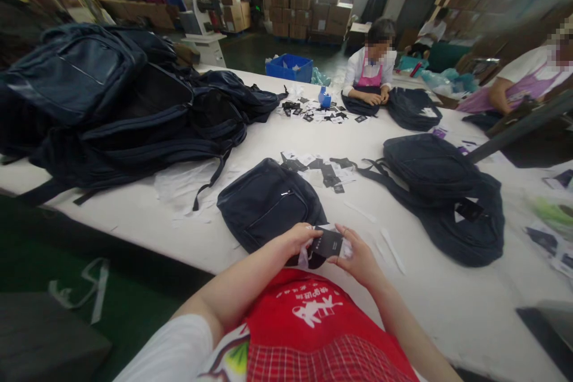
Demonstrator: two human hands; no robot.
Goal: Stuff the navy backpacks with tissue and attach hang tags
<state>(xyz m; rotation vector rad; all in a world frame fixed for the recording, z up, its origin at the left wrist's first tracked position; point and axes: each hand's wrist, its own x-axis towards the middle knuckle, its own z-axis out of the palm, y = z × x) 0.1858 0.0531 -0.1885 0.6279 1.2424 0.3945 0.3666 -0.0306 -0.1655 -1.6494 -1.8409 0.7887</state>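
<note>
One tag, head view: our left grip [302, 240] and right grip [347, 247] are clamped on opposite ends of the black tag [329, 243], by the navy backpack's [268, 206] near edge, over the bench [430, 304]. We judge it light, creasable; best pinched edgewise.

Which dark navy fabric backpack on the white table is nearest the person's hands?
The lone dark navy fabric backpack just beside the left hand; all others, including the heaped navy backpacks at left, lie farther off.
</note>
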